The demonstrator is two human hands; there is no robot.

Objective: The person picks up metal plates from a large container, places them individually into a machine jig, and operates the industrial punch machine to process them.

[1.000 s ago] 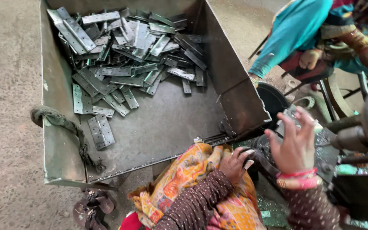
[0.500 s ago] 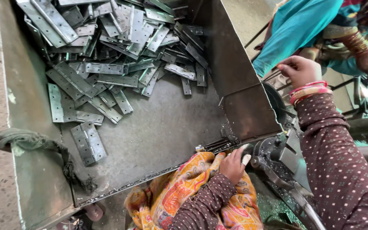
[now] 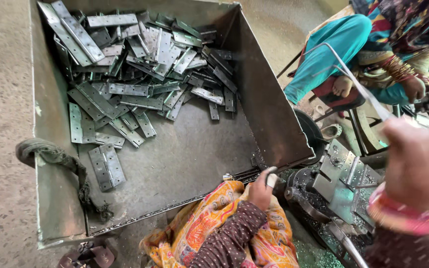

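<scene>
Far left: concrete floor [image 3: 1, 99], a dark rag [image 3: 55, 156] knotted over the left wall of a big open metal bin [image 3: 50, 198]. Inside the bin, one hinge [image 3: 106, 167] lies apart on the bare bottom, flat and opened out; the main pile of flat metal hinges [image 3: 145, 64] fills the far half, overlapping, some leaning on the back wall. Near half of the bin bottom is mostly bare metal.

Bottom centre: orange patterned cloth [image 3: 224, 223] over the lap, dark dotted sleeve leading up to the left hand [image 3: 261, 191]. It sits at the bin's near right corner, touching the rim, grip closed around a small pale piece [image 3: 271, 179]; cannot tell what the piece is.

Right of that: a dark machine fixture [image 3: 343, 183] with a grey metal plate bolted on, metal shavings around its base.

Far right, close to the camera and blurred: right hand [image 3: 418, 164], raised above the fixture, pink bangles [image 3: 403, 216] at the wrist, grip closed on a thin bent wire rod [image 3: 358, 84] that runs up and left.

Top right: another person in turquoise clothing [image 3: 333, 49] sits at a nearby station, well apart.
</scene>
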